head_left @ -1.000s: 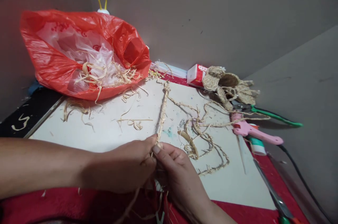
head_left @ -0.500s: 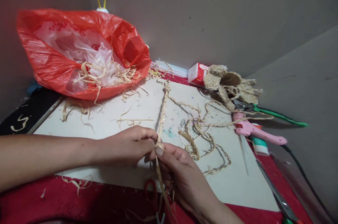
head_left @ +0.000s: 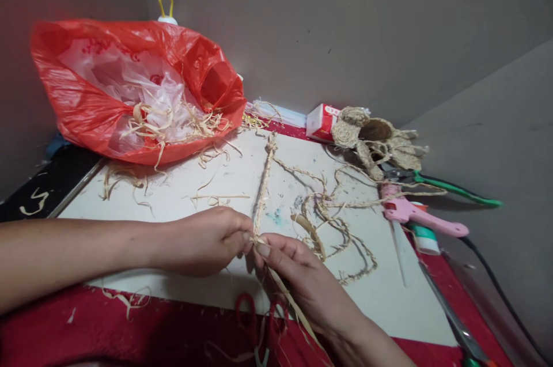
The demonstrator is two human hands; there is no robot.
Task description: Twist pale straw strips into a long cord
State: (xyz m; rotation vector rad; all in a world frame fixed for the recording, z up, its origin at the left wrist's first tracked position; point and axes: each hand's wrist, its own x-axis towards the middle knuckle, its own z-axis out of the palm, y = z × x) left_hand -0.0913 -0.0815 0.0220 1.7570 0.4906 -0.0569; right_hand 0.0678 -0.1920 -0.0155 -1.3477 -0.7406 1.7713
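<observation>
The braided cord (head_left: 264, 184) is laid across a white board (head_left: 397, 309). Its near end is pinched by fingertips of the left hand (head_left: 218, 238) and right hand (head_left: 302, 269).

From my remote seat I cannot see the lower end of the plaited cord (head_left: 263, 185): the fingertips of the left hand (head_left: 216, 234) and right hand (head_left: 300, 272) cover it. Loose strands (head_left: 295, 305) run out past my view's bottom edge, which also crops the red-handled scissors (head_left: 245, 296). The red bag (head_left: 73, 108) hides most of a yellow-looped white object (head_left: 167, 19). Print on the small box (head_left: 317, 123) is too tiny to read.
</observation>
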